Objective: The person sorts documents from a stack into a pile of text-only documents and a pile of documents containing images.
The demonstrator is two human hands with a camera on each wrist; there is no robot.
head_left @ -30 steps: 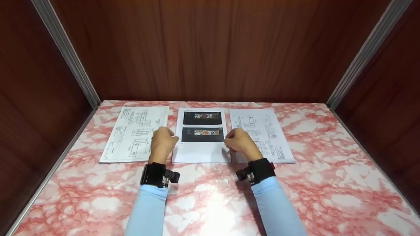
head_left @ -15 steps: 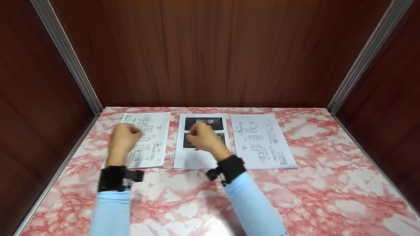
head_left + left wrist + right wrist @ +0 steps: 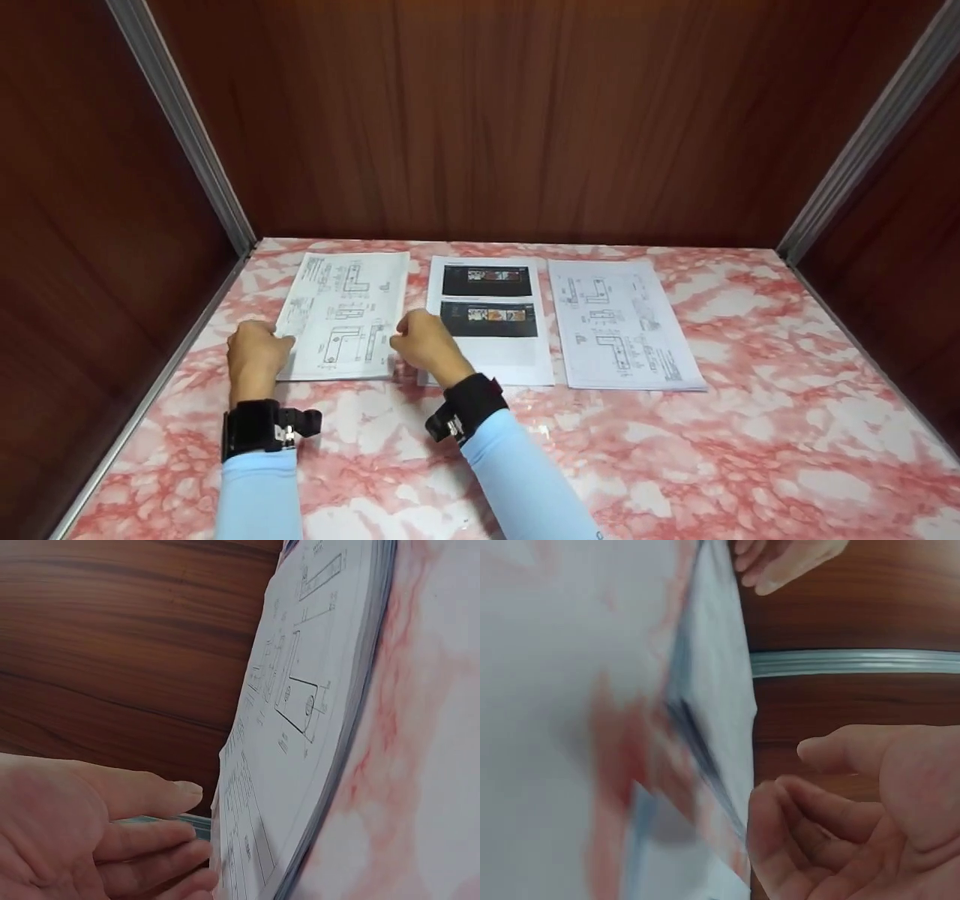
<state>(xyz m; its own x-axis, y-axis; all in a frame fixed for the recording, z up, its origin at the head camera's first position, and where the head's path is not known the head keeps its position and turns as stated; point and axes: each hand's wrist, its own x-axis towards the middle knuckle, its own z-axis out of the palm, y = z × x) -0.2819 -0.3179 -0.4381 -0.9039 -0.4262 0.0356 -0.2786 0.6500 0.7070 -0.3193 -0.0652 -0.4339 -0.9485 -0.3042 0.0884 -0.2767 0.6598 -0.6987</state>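
Observation:
The left paper stack [image 3: 311, 319], printed with line drawings, lies between both hands in the head view. My left hand [image 3: 256, 358] is at its left side near the front corner. In the left wrist view that hand's fingers [image 3: 150, 862] extend loosely towards the stack's edge, thumb apart from them. My right hand [image 3: 429, 346] is by the stack's right side, partly over the middle stack [image 3: 487, 360], which bears two dark printed pictures. In the right wrist view its fingers [image 3: 769, 832] bend loosely near the paper edge, with a gap to the thumb. Neither hand grips paper; exact contact is unclear.
A third paper stack [image 3: 630, 330] with line drawings lies to the right. All three stacks are on a red-and-white marbled table [image 3: 712, 450]. Dark wood panels [image 3: 480, 127] enclose the back and sides, with metal strips at the corners.
Both hands have moved left from the middle stack to the left stack, passing above the papers, then lowered to its two sides. The head view has shifted slightly.

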